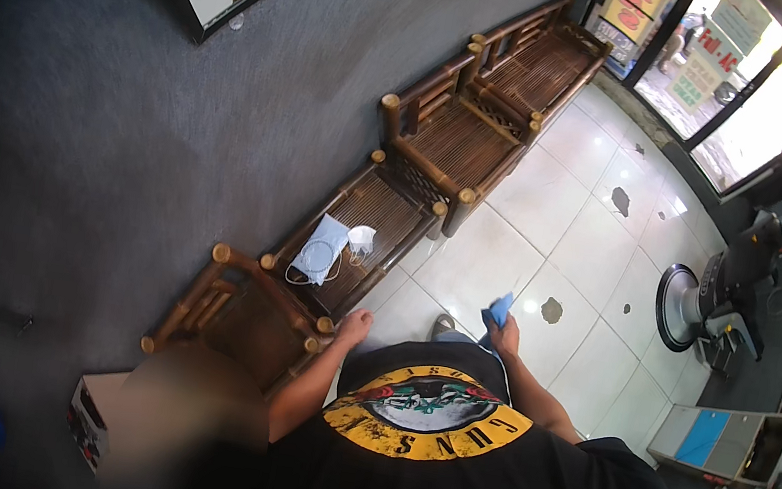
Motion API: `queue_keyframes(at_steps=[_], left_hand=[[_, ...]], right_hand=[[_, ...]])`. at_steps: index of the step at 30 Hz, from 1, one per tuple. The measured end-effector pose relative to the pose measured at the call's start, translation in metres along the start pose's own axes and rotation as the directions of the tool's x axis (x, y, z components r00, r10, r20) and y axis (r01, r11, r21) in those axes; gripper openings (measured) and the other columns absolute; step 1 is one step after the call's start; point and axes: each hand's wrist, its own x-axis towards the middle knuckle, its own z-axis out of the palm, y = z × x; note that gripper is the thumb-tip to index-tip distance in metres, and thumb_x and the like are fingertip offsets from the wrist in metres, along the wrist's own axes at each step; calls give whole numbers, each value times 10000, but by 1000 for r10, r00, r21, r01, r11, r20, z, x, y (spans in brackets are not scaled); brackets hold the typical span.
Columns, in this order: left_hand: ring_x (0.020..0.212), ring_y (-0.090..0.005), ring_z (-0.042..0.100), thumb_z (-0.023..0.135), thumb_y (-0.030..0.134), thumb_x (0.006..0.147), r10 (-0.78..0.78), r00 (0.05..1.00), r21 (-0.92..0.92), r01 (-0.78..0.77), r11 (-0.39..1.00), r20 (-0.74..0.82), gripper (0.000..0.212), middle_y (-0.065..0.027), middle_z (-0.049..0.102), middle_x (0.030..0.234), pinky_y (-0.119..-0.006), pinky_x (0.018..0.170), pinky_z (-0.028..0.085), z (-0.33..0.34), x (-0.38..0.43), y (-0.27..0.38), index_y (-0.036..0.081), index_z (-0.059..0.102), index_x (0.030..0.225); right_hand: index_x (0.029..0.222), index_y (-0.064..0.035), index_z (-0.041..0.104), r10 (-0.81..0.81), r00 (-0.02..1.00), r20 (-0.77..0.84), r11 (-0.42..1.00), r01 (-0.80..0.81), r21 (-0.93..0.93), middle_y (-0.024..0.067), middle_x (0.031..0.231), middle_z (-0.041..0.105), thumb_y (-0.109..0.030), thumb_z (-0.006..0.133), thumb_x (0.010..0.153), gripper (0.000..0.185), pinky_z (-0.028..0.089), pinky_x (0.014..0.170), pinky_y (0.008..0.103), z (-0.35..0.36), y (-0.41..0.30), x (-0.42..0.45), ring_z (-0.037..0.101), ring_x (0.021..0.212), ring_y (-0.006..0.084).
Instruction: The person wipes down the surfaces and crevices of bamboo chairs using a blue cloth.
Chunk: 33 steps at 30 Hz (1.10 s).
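My right hand (505,335) is closed around a blue cloth (498,311), whose end sticks up past the fingers. My left hand (353,328) is loosely curled beside the front edge of a low bamboo table (397,204); whether it touches the edge or holds anything is unclear. On that table lie a light blue packet (334,232) with a white corded loop over it and, to its right, a white face mask (361,239). Below the hands is my black T-shirt (556,459) with a yellow round print.
Bamboo benches (464,138) line the grey wall. A bamboo chair (251,315) and a cardboard box (99,398) stand lower left, near a blurred shape. A barber chair (702,291) and a cabinet (710,440) stand at right. Dark patches mark the tiled floor (513,240); glass doors (690,69) are beyond.
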Motion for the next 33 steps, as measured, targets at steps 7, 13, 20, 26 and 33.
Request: queue_keyframes(at_steps=[7,13,20,26,33], left_hand=[[1126,-337,691,594,469,998,241,966,-177,-222,959,94,523,-180,726,1185,-416,967,528,-21,-47,-37,60,630,1322],[1297,-220,577,556,579,1021,30,868,-798,442,409,496,646,-76,581,1432,-460,1073,469,-83,-166,0,121,515,1476],[1030,-189,698,692,430,981,-101,988,-868,151,474,116,495,-66,704,1198,-375,917,567,-134,-230,-101,82,632,1327],[1015,-187,676,694,435,970,103,974,-655,-212,726,-201,502,-98,727,1107,-344,904,521,-155,-238,-136,18,666,1248],[1044,-376,669,695,414,941,309,951,-86,-308,948,2,556,-234,668,1127,-456,888,524,-165,-300,-145,-28,607,1268]], right_hand=[[1352,-13,537,-255,956,146,874,164,457,186,1217,616,-262,762,919,548,519,948,416,55,-179,-81,625,1095,292],[1233,-27,669,-107,811,576,731,-328,598,23,1043,695,-492,631,1013,515,523,822,285,90,-284,-188,625,911,123],[1136,-22,725,-209,753,624,910,-83,405,12,917,699,-441,651,1016,442,515,809,287,152,-325,-279,607,863,109],[1427,-37,469,12,702,712,816,-419,399,152,1233,641,-472,579,1040,593,578,900,462,169,-285,-320,682,1072,296],[1528,-66,349,-149,345,926,401,-835,376,203,1440,506,-722,467,984,861,502,1045,535,195,-275,-393,598,1227,388]])
